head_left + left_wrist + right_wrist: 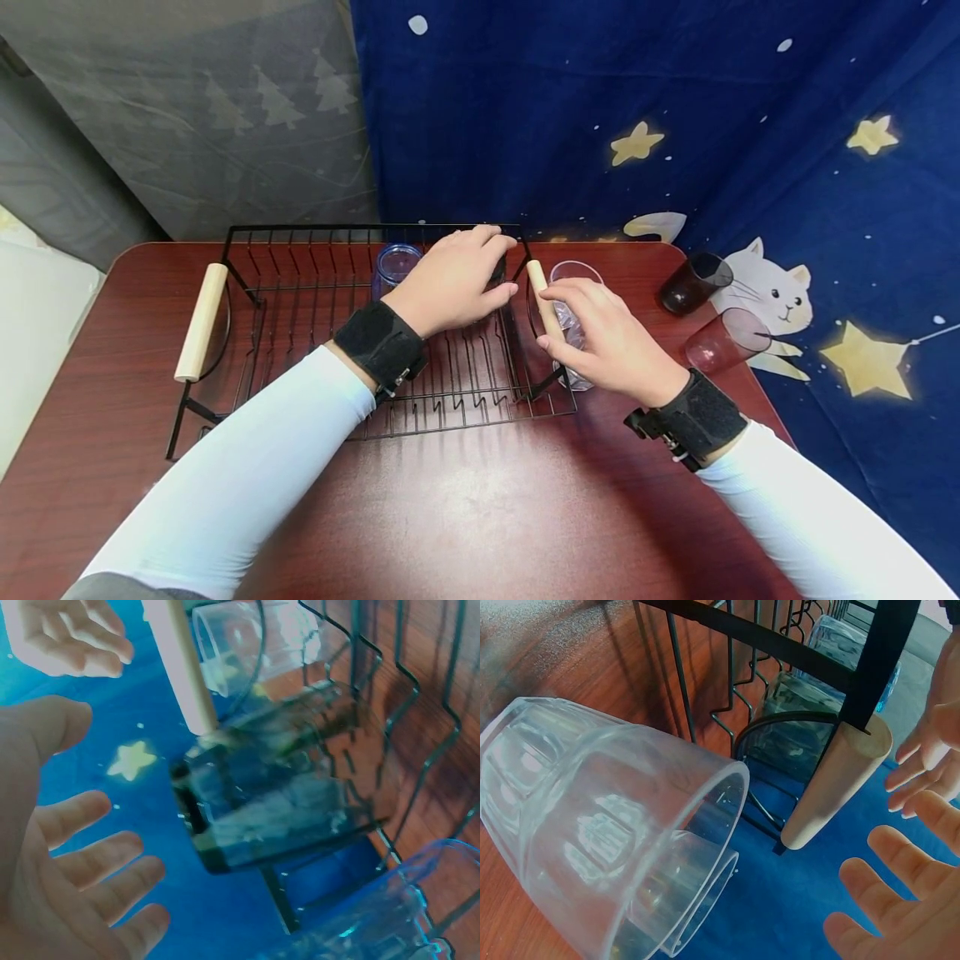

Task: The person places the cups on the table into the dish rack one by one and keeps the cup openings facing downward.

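My left hand (463, 279) hovers over the right end of a black wire dish rack (450, 429), fingers relaxed. Beside it in the left wrist view, a smoky dark glass (285, 780) lies within the rack's wires, apart from the fingers (112, 855). A blue glass (397, 262) stands in the rack to the left of this hand. My right hand (611, 337) is above the rack's right wooden handle (546, 304), fingers loosely extended and holding nothing. Under it are clear glasses (615, 802) on the table, partly hidden by the hand in the head view.
A dark tumbler (693, 283) and a pinkish tumbler (727, 340) stand at the table's right side. The rack's other wooden handle (201, 323) is at left. Behind the reddish-brown table (480, 517) hangs a blue curtain (510, 108) with stars.
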Motion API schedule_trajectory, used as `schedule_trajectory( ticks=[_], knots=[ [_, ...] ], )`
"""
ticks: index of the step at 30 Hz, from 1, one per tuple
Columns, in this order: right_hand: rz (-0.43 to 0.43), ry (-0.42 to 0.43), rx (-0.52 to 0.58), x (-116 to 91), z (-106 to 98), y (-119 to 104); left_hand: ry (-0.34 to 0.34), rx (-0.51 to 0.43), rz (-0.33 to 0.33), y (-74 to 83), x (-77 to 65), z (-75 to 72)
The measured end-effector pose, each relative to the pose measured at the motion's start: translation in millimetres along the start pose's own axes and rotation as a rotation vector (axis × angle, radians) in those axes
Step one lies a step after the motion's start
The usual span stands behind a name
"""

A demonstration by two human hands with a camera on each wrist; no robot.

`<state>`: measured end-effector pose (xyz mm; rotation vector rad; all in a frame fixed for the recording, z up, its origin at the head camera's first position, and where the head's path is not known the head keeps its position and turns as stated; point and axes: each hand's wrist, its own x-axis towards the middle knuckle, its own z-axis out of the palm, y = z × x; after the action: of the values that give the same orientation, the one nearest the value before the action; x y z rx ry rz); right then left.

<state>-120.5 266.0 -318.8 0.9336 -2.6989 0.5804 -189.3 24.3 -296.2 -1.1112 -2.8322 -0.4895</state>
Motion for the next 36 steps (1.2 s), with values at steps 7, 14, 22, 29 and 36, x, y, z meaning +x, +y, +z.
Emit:
schedule_trajectory(
  ticks=[7, 14, 22, 29, 36],
  knots=[
    [0.015, -0.002, 0.009, -0.6, -2.8, 1.4, 0.011, -0.039, 0.113, 13.4, -8.9, -3.0],
    [0.047, -0.014, -0.007, -6.4, -3.7, 3.6, -0.008, -0.021, 0.158, 24.5, -21.6, -2.9],
    [0.094, -0.021, -0.013, -17.2, -5.3, 8.6, -0.020, -0.013, 0.128, 27.4, -38.4, -4.5],
    [0.155, -0.063, -0.020, -31.0, -5.4, 17.3, -0.028, -0.013, 0.131, 28.1, -50.4, -5.1],
    [0.168, -0.046, -0.028, -40.8, -8.2, 25.3, -0.043, -0.010, 0.130, 31.6, -56.0, -4.7]
  ],
)
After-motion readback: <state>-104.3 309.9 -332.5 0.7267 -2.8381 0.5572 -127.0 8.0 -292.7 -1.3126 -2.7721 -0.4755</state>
